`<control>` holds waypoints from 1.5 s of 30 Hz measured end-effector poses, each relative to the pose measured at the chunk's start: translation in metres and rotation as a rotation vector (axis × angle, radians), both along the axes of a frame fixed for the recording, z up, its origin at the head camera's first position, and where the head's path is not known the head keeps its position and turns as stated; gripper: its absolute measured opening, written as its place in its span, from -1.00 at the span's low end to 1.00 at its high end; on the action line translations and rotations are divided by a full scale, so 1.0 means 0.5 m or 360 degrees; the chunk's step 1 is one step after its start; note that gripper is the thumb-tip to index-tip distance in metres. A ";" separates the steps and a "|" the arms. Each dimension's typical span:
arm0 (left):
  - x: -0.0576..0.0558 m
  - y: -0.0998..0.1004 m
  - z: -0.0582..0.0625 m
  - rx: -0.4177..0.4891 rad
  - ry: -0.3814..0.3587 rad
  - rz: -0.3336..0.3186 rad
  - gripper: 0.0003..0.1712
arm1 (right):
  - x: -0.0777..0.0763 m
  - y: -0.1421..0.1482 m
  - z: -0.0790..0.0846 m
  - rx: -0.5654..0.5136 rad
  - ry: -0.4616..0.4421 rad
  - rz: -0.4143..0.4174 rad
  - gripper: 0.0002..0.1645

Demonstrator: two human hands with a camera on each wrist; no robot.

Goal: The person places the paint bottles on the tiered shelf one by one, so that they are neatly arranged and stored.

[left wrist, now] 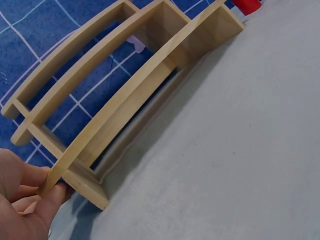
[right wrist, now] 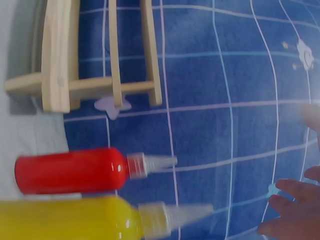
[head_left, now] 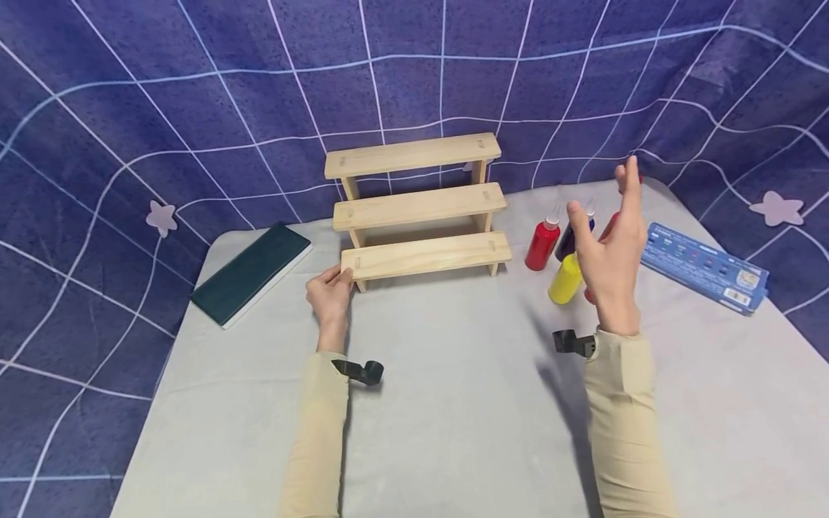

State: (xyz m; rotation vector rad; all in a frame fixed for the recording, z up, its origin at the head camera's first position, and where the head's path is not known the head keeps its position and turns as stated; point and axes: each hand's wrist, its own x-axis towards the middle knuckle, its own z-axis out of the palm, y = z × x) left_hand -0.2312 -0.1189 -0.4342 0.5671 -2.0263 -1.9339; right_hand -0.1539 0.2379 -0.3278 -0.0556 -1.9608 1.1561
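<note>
A three-tier wooden shelf (head_left: 424, 255) stands at the back of the white-covered table. My left hand (head_left: 330, 293) pinches the left end of its lowest board between thumb and fingers, which the left wrist view shows close up. My right hand (head_left: 612, 252) is raised over the bottles, fingers extended and thumb apart, holding nothing. Around and below it stand a red bottle (head_left: 542, 243), a yellow bottle (head_left: 566, 279) and a dark bottle (head_left: 567, 241), with more red ones partly hidden by the hand. In the right wrist view, clear nozzles top the red bottle (right wrist: 72, 170) and yellow bottle (right wrist: 65, 220).
A dark green box with a white side (head_left: 252, 273) lies at the table's left. To the right of the bottles lies a blue printed box (head_left: 706, 266). A blue gridded cloth (head_left: 414, 86) hangs behind the table.
</note>
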 end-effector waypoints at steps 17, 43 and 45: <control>-0.005 -0.001 -0.004 0.0022 -0.0034 -0.0003 -0.63 | 0.036 0.094 -0.031 -0.0215 -0.0390 -0.0239 -0.02; 0.000 0.002 0.001 -0.0005 -0.0017 -0.0010 -0.65 | 0.047 0.146 -0.135 -0.0161 -0.0922 0.0002 -0.08; 0.000 0.002 0.002 -0.0002 -0.0021 -0.0012 -0.65 | 0.048 0.150 -0.143 -0.0110 -0.0955 0.0017 -0.19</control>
